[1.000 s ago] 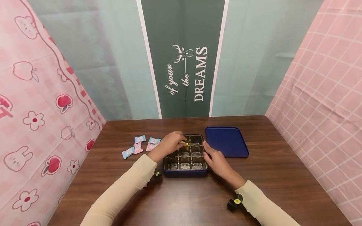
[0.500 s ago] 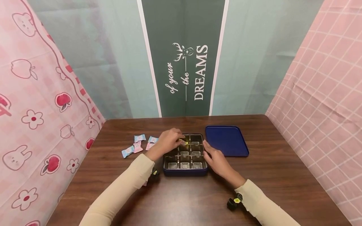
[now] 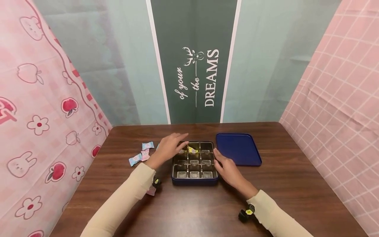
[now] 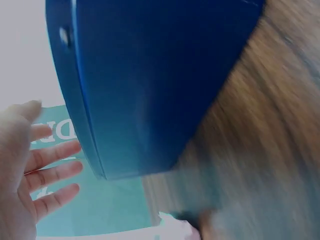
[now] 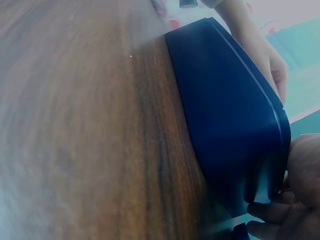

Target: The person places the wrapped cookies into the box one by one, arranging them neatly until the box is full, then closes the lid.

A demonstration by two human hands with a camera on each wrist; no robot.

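Observation:
A dark blue tin (image 3: 194, 182) with a compartmented tray insert stands at mid-table. In its back middle compartment lies a yellow wrapped candy (image 3: 193, 150). Another wrapped candy (image 3: 182, 151) shows in the back left compartment, partly under my left hand (image 3: 168, 147). That hand hovers over the tin's back left corner, fingers spread and nothing in them; the left wrist view shows the fingers straight beside the tin wall (image 4: 145, 90). My right hand (image 3: 229, 169) rests along the tin's right side with extended fingers touching its edge.
A blue lid (image 3: 238, 149) lies flat at the right behind my right hand. Left of the tin are a blue candy (image 3: 147, 145), a pink candy (image 3: 145, 154) and another blue candy (image 3: 135, 159). A pink candy (image 3: 151, 191) peeks out beside my left sleeve.
My left hand has let go of the yellow candy in the back middle compartment and drawn back to the left, its fingers opening. My right hand has stayed at the tin's side.

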